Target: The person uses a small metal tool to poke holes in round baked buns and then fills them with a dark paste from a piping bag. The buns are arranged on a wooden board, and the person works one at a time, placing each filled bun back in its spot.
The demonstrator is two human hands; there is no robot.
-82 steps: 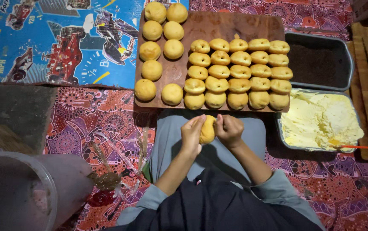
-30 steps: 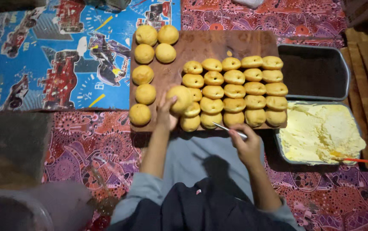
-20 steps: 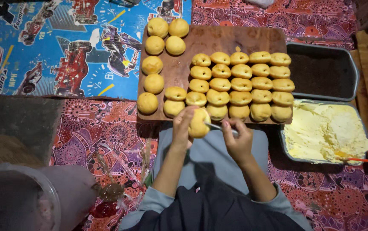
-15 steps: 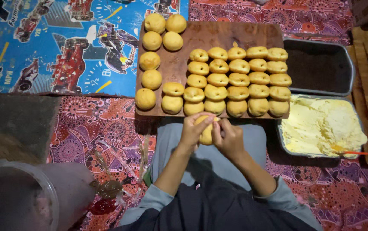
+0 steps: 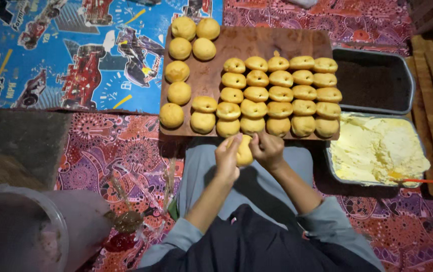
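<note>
My left hand [image 5: 227, 160] and my right hand [image 5: 267, 150] are both closed around one round yellow bun [image 5: 244, 150], held over my lap just below the wooden board [image 5: 272, 41]. The right hand also seems to hold a thin tool against the bun, though it is mostly hidden. On the board lie several whole round buns [image 5: 187, 48] at the left and several rows of split, filled buns [image 5: 280, 94] at the right.
A metal tray of pale yellow cream [image 5: 377, 149] with an orange-handled spoon [image 5: 423, 181] sits at the right, and a tray of dark crumbs [image 5: 375, 80] lies behind it. A clear plastic tub [image 5: 20, 231] stands at lower left. Patterned cloth [image 5: 121, 151] covers the floor.
My left hand took a whole bun from the board's left side and brought it down to my lap, where the right hand joined it. One more filled bun lies on the board.
</note>
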